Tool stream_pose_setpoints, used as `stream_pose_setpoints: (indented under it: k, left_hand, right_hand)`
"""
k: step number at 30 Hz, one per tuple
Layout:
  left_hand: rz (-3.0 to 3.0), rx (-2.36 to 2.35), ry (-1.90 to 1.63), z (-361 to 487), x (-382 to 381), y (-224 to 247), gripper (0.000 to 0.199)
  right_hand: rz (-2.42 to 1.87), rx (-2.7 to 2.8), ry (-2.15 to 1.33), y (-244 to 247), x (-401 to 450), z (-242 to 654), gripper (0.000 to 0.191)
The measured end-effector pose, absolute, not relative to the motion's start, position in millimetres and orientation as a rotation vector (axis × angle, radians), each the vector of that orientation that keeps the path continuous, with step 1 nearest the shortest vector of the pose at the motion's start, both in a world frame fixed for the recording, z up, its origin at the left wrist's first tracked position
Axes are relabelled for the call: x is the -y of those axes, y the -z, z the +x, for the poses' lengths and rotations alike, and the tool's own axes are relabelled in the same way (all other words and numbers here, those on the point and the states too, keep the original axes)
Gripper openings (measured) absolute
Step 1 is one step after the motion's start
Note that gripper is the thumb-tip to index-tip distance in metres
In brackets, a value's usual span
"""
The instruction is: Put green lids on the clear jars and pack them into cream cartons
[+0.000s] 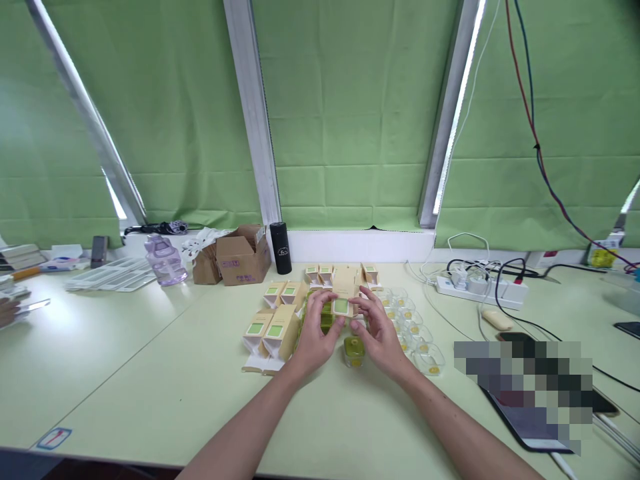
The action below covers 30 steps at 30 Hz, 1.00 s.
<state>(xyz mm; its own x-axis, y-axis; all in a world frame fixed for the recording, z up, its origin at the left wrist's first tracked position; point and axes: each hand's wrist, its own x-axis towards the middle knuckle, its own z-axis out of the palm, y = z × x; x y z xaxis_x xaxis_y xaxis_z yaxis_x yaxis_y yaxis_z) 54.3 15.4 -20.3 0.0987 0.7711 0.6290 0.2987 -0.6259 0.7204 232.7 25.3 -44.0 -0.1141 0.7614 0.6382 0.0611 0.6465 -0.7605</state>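
Between my left hand (316,330) and my right hand (379,330) is a small tan cardboard box (341,307) with a green square on its face. The fingertips of both hands grip it at its two sides. Just below, on the table, stands a small clear square jar with a green lid (354,351). More green lids (327,320) are partly hidden behind my left hand. Left of that hand, several tan boxes (281,330) stand with white flaps out. On the right, rows of clear small containers (429,360) with yellow spots sit near my right hand.
A brown carton (243,260), a black cylinder (281,248) and a purple bottle (165,261) stand at the back. To the right are a power strip (483,291) with cables, and a tablet (530,407). Another person's hand (7,311) shows at the far left edge.
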Motion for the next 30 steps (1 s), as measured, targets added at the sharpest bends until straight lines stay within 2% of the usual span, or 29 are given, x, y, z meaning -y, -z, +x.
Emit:
stream_pose_setpoints:
  k: [10,17,24,30]
  left_hand:
    - [1.999,-1.135,-1.537,53.1,-15.2,21.8,0.052]
    - [1.911,-1.145,-1.542,51.8,-20.5,24.1,0.053]
    - [1.898,-1.169,-1.548,51.3,-21.2,17.4,0.046]
    - [1.784,-1.217,-1.571,50.7,-23.2,17.7,0.056]
  right_hand:
    - [-0.726,1.665,-0.584,40.9,-15.5,232.8,0.037]
    - [-0.628,1.679,-0.515,33.4,-10.4,230.7,0.051]
    - [-0.605,1.707,-0.405,28.7,-7.0,231.3,0.048]
    - [-0.597,1.774,-0.369,29.6,-7.4,232.9,0.047]
